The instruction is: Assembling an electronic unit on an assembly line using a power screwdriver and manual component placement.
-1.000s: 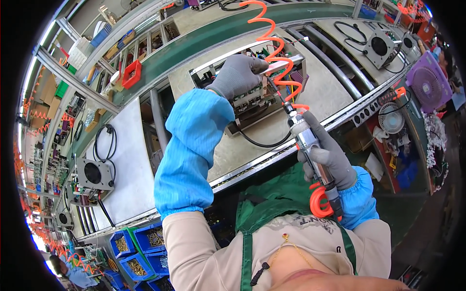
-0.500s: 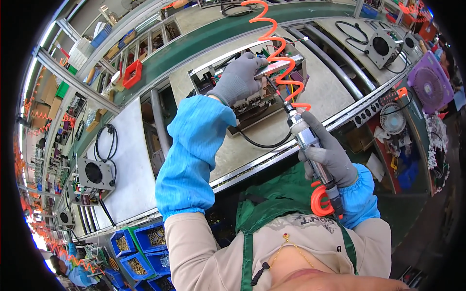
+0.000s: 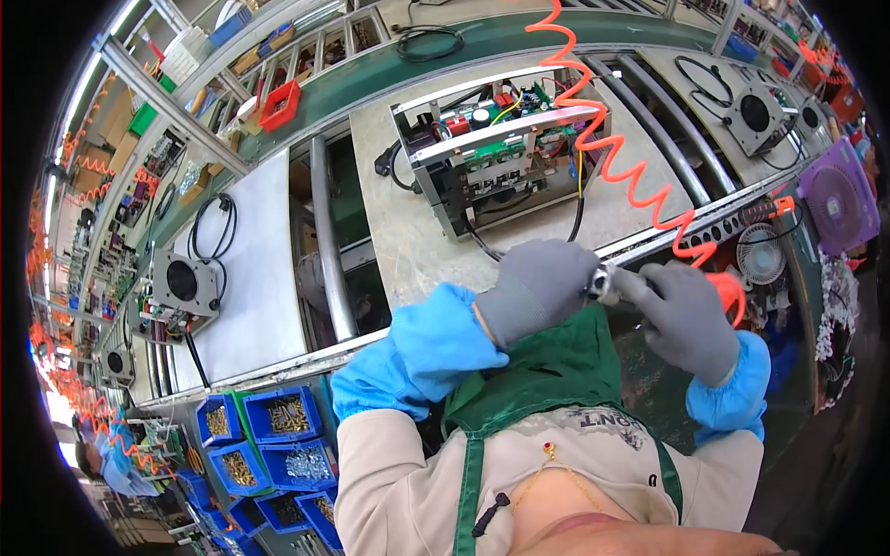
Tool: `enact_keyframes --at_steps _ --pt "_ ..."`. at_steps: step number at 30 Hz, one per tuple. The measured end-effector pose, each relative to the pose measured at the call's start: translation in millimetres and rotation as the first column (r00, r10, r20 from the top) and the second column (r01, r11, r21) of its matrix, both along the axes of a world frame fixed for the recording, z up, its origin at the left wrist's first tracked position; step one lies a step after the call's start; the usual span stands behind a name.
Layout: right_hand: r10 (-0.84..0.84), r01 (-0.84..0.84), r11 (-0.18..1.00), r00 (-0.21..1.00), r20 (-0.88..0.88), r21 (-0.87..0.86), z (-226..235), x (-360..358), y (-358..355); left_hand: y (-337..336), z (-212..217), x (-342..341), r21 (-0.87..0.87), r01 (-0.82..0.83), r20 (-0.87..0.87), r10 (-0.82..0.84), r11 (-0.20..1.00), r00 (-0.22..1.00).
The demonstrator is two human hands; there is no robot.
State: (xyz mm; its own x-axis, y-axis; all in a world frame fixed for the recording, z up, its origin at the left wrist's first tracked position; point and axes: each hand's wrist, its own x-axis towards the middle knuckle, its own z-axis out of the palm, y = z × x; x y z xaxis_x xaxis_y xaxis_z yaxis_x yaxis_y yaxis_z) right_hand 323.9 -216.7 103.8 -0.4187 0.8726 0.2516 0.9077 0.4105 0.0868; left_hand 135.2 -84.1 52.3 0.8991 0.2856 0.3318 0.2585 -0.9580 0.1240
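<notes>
Silver tool is being clasped between left hand and right hand, near the bench edge, presumably for steadiness, while open chassis is being supported on pale plate beyond, insides accessible.

Driver, mostly hidden, apparently between left hand and right hand. Beyond grip: chassis, on board. Left of grip, nearside: parts in bins. Left of grip, beyond: roller. Right of grip, beyond: fan.
</notes>
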Motion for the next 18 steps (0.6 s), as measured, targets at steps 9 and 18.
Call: enact_keyframes --at_steps 9,18 --pt "0.018 0.063 0.993 0.742 -0.670 0.097 -76.3 17.6 -19.9 -23.5 -5.0 -18.9 -0.967 0.192 0.193 -0.013 0.170 0.981" --pt "-0.115 -0.908 0.337 -0.300 -0.947 0.247 -76.0 -61.9 124.4 -34.8 -40.5 -37.9 -0.906 0.249 0.344 0.252 0.342 0.905"
